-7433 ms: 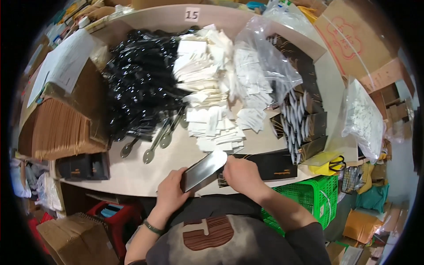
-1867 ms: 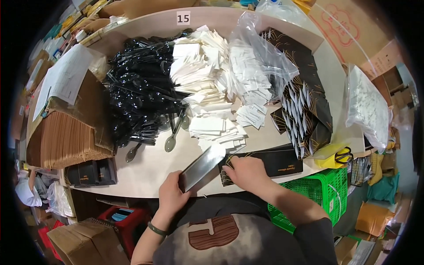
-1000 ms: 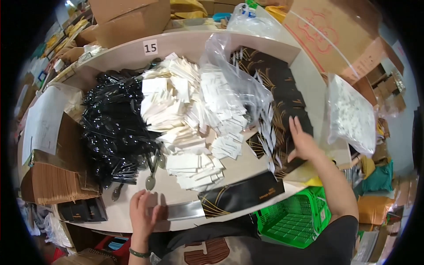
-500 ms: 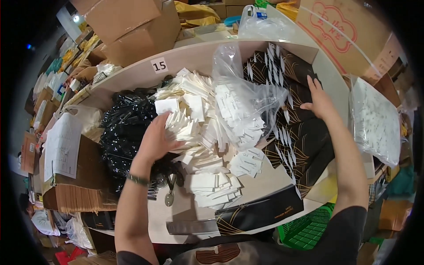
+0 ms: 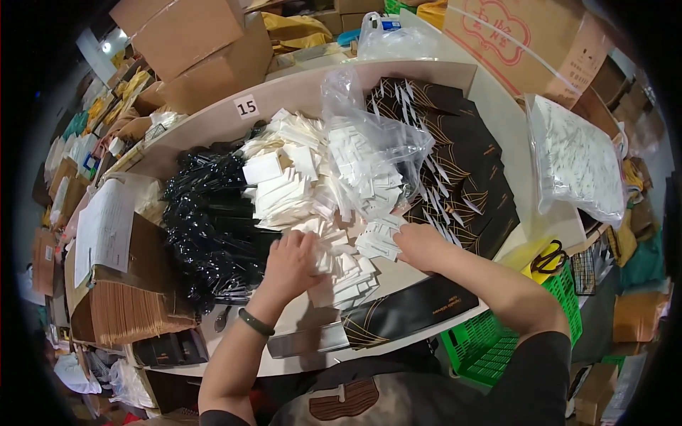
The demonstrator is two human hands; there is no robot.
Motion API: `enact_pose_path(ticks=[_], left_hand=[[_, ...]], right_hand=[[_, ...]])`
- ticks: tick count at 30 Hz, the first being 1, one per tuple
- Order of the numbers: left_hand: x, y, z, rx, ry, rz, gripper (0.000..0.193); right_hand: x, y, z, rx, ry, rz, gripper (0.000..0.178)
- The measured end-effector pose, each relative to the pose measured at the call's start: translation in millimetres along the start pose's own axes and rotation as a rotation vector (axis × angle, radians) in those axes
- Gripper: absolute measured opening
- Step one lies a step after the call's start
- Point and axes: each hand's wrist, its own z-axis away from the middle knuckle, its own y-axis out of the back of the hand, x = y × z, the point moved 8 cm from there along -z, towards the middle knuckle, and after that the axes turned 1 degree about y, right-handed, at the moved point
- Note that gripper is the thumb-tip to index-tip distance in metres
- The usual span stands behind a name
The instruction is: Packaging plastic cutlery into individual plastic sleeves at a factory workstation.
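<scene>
My left hand (image 5: 293, 259) is over the near part of a heap of folded white napkins (image 5: 280, 199), its fingers curled around the edge of a white napkin, partly blurred. My right hand (image 5: 420, 246) has its fingertips pinched at the right edge of a small fan of white cards (image 5: 376, 240). More such cards lie inside a clear plastic bag (image 5: 346, 92) just beyond. Shiny black wrapped plastic cutlery (image 5: 206, 213) is heaped left of the napkins. Overlapping black sleeves with gold lines (image 5: 486, 160) fill the right side, and another black sleeve (image 5: 412, 310) lies along the front edge.
A raised board rim (image 5: 206, 121) borders the table's far side. At left stands an open carton of brown card (image 5: 135, 312). A green crate (image 5: 490, 348) sits below the right front edge, with black-handled scissors (image 5: 548, 259) by it. A clear bag of white packets (image 5: 579, 156) lies right.
My left hand has moved nearer and right, from the middle of the napkins to their front. My right hand has left the black sleeves and come down-left to the cards. The view has shifted slightly.
</scene>
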Motion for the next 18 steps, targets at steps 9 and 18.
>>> enact_pose_path(ticks=[9, 18], left_hand=[[5.5, -10.2, -81.1, 0.095, -0.142, -0.064, 0.051], [4.6, -55.5, -140.9, -0.203, -0.082, -0.25, 0.045]], right_hand=[[-20.9, -4.9, -4.1, 0.338, -0.044, -0.047, 0.007], [-7.3, -7.2, -2.8, 0.406, -0.169, -0.218, 0.009]])
